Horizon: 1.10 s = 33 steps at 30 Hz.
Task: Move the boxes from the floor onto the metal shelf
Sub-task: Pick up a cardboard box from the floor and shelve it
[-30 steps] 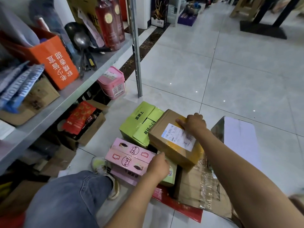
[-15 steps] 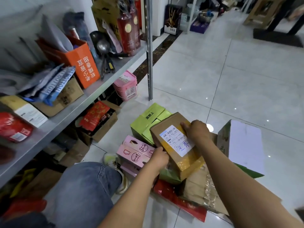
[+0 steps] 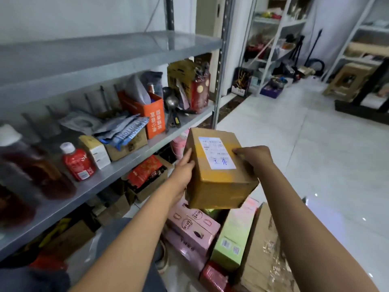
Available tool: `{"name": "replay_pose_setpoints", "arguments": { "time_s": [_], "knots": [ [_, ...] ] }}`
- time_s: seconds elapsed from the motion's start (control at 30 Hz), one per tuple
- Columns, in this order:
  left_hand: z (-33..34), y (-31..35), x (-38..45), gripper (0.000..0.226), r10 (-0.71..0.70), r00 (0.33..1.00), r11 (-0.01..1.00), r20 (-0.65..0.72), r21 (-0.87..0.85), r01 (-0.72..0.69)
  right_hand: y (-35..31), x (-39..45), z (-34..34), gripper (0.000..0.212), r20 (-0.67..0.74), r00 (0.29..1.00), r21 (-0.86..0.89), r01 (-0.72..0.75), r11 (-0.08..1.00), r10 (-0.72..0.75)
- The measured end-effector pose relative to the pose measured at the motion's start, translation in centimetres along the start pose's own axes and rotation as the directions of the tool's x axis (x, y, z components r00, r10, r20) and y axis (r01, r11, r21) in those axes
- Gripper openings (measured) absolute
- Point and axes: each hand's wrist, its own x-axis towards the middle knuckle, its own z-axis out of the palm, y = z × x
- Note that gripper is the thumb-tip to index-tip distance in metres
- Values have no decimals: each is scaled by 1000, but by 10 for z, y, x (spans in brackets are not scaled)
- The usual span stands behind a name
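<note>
1. Head view: a brown cardboard box point(image 3: 219, 171) with a white label on top was held in the air between two bare hands, above the floor point(image 3: 315, 165) and just right of the metal shelf point(image 3: 117, 157).
2. The left hand point(image 3: 183, 171) pressed flat against the box's left side, fingers straight. The right hand point(image 3: 255, 160) gripped the right top edge, fingers curled onto it.
3. More boxes lay on the floor below: pink boxes point(image 3: 189, 228), a pale green box point(image 3: 233, 237) and flattened cardboard point(image 3: 265, 249) to the right.
4. The middle shelf level was crowded with an orange box point(image 3: 151, 114), a red bottle point(image 3: 77, 163) and packets; the upper level point(image 3: 109, 53) looked bare.
5. Risk, as a judgement: the left palm only pressed, so the box could slip and drop onto the boxes below; pushing it onto the crowded level could topple the bottle.
</note>
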Motion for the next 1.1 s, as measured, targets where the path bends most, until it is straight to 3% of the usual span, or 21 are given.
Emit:
{"name": "replay_pose_setpoints", "arguments": {
  "time_s": [0.1,0.27,0.4,0.5,0.7,0.77,0.83,0.97,1.1],
  "knots": [
    [-31,28,-4,42,92,996,996,-13,-11,-92,-35,-35,4,36,39,997,137,54,989,-60],
    [-79,95,-45,45,275,954,961,-117,3,-277,-80,-80,10,16,123,960,444,174,879,-252],
    [-114,140,-96,46,264,955,964,-136,-1,-267,-119,-120,20,14,302,858,641,140,755,-415],
    [-135,163,-130,58,334,925,942,-180,71,-327,-145,-158,34,19,378,771,726,96,681,-513],
    [-186,201,-200,51,440,866,896,-239,186,-404,-189,-218,72,28,400,655,747,172,643,-641],
    [-210,207,-221,65,491,832,867,-259,242,-436,-204,-237,89,31,424,614,747,179,640,-666],
    [-238,210,-241,74,512,811,852,-282,290,-436,-218,-257,115,41,448,572,738,198,646,-687],
    [-291,217,-286,64,542,764,835,-351,324,-444,-242,-307,174,71,467,525,715,250,653,-712],
    [-339,220,-321,70,510,697,860,-504,322,-396,-262,-358,215,82,535,388,698,298,652,-750]
  ]
}}
